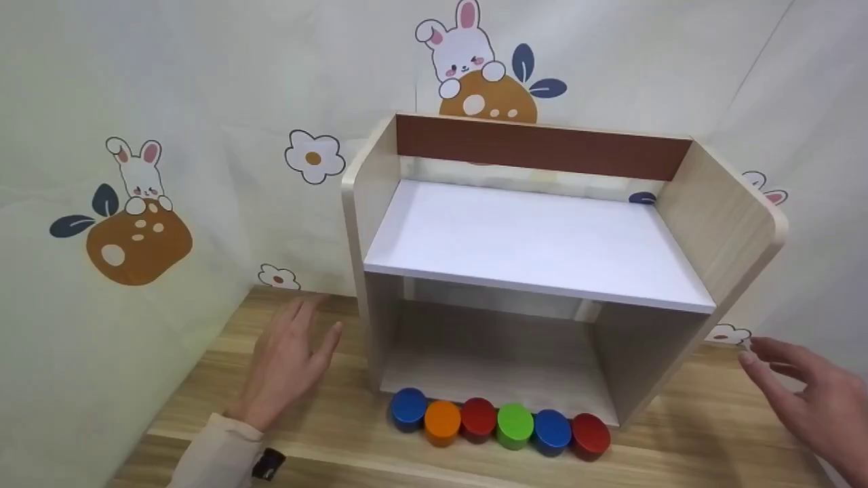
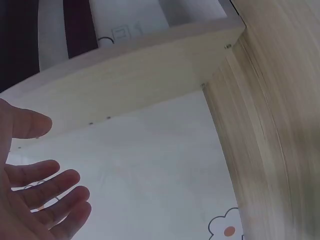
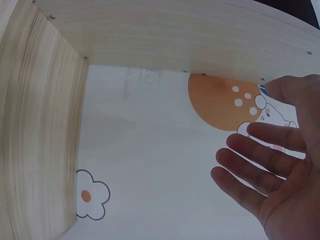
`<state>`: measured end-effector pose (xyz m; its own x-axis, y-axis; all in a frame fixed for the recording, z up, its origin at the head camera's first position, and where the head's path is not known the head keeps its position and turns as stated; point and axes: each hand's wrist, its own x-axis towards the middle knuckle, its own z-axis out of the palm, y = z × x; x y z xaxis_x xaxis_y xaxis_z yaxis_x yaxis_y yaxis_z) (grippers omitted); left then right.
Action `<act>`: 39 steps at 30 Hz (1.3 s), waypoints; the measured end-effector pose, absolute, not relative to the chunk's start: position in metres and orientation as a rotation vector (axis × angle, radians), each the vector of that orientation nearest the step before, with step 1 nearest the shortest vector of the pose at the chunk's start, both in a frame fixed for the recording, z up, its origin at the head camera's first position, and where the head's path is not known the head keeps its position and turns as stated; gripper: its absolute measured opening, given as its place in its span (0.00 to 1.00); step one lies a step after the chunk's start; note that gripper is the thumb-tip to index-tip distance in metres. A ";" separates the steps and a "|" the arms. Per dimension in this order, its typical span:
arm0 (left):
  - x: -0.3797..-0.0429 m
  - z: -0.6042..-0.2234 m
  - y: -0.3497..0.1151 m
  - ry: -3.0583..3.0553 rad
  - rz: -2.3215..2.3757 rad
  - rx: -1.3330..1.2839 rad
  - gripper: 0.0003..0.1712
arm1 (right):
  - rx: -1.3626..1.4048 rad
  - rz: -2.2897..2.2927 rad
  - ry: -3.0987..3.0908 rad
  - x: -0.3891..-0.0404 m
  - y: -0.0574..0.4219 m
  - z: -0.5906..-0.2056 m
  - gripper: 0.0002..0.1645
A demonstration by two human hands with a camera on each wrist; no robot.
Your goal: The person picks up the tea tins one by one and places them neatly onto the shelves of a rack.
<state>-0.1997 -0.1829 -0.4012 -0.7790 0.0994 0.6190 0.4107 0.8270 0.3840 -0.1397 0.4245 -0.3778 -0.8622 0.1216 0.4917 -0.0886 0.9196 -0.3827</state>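
Note:
A small two-tier wooden shelf [image 1: 536, 244] with a white upper board stands on the wood-grain table [image 1: 319, 434]. To its left is my left hand [image 1: 288, 359], fingers extended and holding nothing; the left wrist view shows its palm side [image 2: 35, 195] near the shelf's side panel [image 2: 125, 85]. On the other side my right hand [image 1: 810, 400] is held apart from the shelf with its fingers spread, and the right wrist view has those fingers [image 3: 255, 160] below the opposite side panel [image 3: 165, 42]. Neither hand touches the shelf in the head view.
A row of round colored pieces lines the shelf's front: blue [image 1: 409, 409], orange [image 1: 442, 423], red [image 1: 478, 419], green [image 1: 515, 425], another blue [image 1: 552, 432] and another red [image 1: 590, 436]. Behind is a pale wall covering [image 1: 230, 81] printed with rabbits and flowers.

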 end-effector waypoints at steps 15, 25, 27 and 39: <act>-0.176 -0.412 -0.168 -2.481 -0.893 -0.322 0.20 | -0.223 0.803 -2.616 -0.133 0.407 -0.358 0.32; -0.161 -0.422 -0.159 -2.479 -1.021 -0.319 0.17 | -0.070 0.876 -2.518 -0.136 0.395 -0.343 0.27; -0.158 -0.424 -0.156 -2.466 -1.025 -0.339 0.16 | -0.042 0.901 -2.471 -0.137 0.393 -0.339 0.26; -0.139 -0.433 -0.131 -2.469 -1.065 -0.412 0.15 | -0.199 0.794 -2.391 -0.146 0.358 -0.303 0.29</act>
